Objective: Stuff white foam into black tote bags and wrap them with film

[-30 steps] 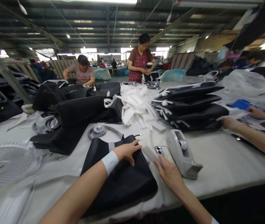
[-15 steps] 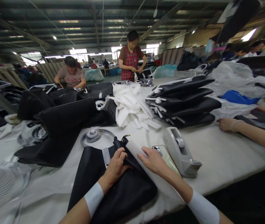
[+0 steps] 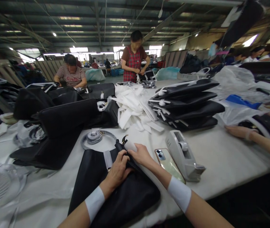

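A black bag (image 3: 130,196) lies on the table in front of me, with a clear-wrapped strap tab (image 3: 107,160) near its top edge. My left hand (image 3: 118,169) is closed on the bag's upper edge, fingers curled over the rim and thumb pressed against its side. At the bag's top corner, by a small gold-coloured clasp (image 3: 125,138), my right hand (image 3: 139,155) grips a white sheet (image 3: 130,145) of soft-looking material. The sheet's lower part is hidden by the hand and the bag. Just above the bag rests a coiled, plastic-wrapped strap (image 3: 94,137).
Right of my hands lie a phone (image 3: 170,164) and a grey tape dispenser (image 3: 184,158). Beyond are a heap of white strips (image 3: 132,107) and stacked black bags (image 3: 187,104). More black bags (image 3: 66,120) stand left. A co-worker's hand (image 3: 239,131) reaches in from the right.
My right hand has moved left to the bag's corner with the white sheet, which now looks bunched or folded there. The phone is uncovered. My left hand has stayed put.
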A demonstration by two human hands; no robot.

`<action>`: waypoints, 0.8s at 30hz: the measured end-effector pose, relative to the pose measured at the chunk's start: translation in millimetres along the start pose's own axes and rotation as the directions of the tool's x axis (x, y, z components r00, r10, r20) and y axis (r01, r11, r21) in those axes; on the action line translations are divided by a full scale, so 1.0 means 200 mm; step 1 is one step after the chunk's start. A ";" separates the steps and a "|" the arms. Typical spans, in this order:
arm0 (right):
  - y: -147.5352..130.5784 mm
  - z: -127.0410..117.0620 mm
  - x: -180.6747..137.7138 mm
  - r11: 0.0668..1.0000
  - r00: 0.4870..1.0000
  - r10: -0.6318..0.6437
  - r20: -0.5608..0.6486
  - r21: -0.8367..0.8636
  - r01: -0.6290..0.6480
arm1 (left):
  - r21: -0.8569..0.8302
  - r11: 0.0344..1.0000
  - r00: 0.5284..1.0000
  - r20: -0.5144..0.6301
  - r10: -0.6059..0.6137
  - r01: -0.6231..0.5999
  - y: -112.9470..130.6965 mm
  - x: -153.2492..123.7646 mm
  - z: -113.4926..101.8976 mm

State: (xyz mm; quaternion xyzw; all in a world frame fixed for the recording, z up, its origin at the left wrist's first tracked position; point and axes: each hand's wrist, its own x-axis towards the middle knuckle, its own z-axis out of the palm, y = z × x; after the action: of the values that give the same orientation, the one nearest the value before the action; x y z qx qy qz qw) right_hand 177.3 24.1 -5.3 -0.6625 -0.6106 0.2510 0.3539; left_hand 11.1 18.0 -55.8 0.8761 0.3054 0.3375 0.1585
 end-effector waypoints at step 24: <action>0.05 0.05 -0.01 0.614 0.969 0.140 0.206 0.750 -0.248 | -0.039 0.999 0.999 -0.017 0.030 -0.031 -0.01 -0.04 0.01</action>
State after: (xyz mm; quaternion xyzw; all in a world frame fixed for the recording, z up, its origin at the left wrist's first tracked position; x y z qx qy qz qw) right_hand 175.6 23.0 -20.6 -0.4930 -0.3909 0.5653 0.5334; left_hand 7.6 14.9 -61.7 0.8747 0.2866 0.3530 0.1678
